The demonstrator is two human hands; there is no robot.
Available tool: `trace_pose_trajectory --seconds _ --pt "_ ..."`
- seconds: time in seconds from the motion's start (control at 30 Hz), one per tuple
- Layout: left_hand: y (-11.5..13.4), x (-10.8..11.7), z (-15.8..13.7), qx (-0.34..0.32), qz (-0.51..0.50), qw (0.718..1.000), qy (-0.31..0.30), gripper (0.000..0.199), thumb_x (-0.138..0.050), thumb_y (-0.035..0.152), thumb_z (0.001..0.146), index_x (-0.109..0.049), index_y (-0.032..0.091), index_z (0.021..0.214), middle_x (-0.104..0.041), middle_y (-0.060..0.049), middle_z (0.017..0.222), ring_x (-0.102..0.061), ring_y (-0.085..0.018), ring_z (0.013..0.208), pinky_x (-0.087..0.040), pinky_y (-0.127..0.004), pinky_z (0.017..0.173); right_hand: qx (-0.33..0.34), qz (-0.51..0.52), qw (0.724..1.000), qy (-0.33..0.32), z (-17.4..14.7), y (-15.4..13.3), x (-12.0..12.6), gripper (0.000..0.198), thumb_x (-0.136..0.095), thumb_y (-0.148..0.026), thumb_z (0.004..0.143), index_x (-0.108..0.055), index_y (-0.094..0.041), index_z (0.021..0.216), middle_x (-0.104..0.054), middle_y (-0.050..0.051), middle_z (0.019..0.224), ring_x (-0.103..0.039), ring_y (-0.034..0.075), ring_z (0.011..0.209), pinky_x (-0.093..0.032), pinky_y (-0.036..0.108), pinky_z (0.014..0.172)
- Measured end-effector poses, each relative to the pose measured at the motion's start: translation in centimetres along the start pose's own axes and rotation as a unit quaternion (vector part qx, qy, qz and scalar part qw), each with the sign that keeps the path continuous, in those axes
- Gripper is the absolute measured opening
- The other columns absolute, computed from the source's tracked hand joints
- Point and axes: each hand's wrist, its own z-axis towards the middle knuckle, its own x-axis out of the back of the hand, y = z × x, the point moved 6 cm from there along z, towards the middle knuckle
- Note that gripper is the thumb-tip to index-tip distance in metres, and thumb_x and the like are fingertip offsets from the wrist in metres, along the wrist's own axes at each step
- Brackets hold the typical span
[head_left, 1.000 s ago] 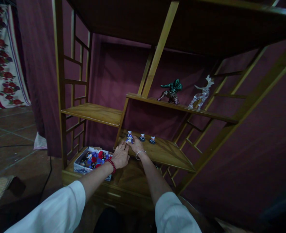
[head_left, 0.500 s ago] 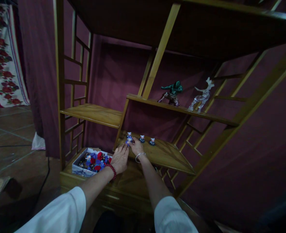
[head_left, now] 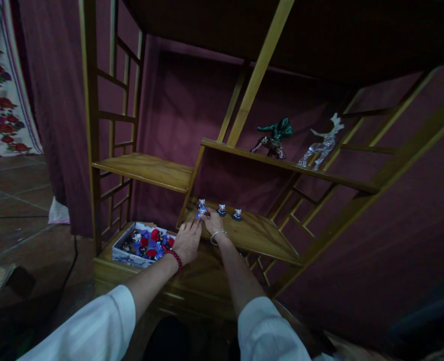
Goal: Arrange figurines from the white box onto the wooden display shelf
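A small purple-and-white figurine (head_left: 202, 212) stands near the left end of the low shelf (head_left: 252, 238), pinched in the fingers of my right hand (head_left: 213, 223). My left hand (head_left: 187, 243) is stretched toward it, palm down with fingers extended; the fingertips are close to the figurine's base, and whether they touch it I cannot tell. Just behind is a figurine with a pale head (head_left: 201, 203). Two similar dark-bodied figurines, one (head_left: 222, 210) and another (head_left: 237, 214), stand in a row to the right.
Below left, an open box (head_left: 131, 258) holds several red, blue and purple pieces. On the shelf above are a green-and-bronze crouching statuette (head_left: 276, 139) and a clear deer ornament (head_left: 322, 143). Wooden uprights (head_left: 189, 193) and lattice sides frame the shelves.
The view has shifted slightly. The purple figurine now sits upright in my right fingers, and my left fingertips have drawn back a little from it.
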Motion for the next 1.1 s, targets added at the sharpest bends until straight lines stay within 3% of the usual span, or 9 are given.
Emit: trace_pose_trajectory --seconds 0.47,0.87,1.1 --pt "-0.12 -0.62 0.08 -0.002 0.065 0.998 0.024 0.073 -0.047 0.02 0.062 -0.025 0.003 0.13 -0.029 -0.017 0.136 -0.023 -0.028 0.122 -0.017 -0.039 0.099 -0.016 -0.048 0.999 -0.009 0.26 -0.02 -0.12 0.022 -0.055 -0.021 0.073 -0.061 -0.016 0.094 -0.06 0.006 0.094 -0.057 0.014 0.079 -0.043 0.022 0.074" --pt "-0.12 -0.43 0.04 -0.003 0.061 0.998 0.003 0.072 -0.045 0.021 0.065 -0.023 0.003 0.13 -0.027 -0.017 0.137 -0.022 -0.028 0.123 -0.015 -0.04 0.099 -0.009 -0.086 0.996 -0.001 -0.33 -0.1 0.03 0.025 -0.053 -0.028 0.074 -0.058 -0.018 0.096 -0.059 0.004 0.089 -0.056 0.013 0.074 -0.042 0.023 0.072" --pt "-0.3 -0.76 0.12 0.003 0.059 0.998 -0.018 0.078 -0.048 0.021 0.061 -0.018 0.003 0.131 -0.023 -0.017 0.138 -0.019 -0.027 0.124 -0.013 -0.041 0.1 0.01 -0.051 0.999 -0.012 -0.2 -0.22 -0.17 0.033 -0.051 -0.026 0.074 -0.053 -0.021 0.107 -0.057 0.004 0.099 -0.056 0.013 0.082 -0.042 0.022 0.075"
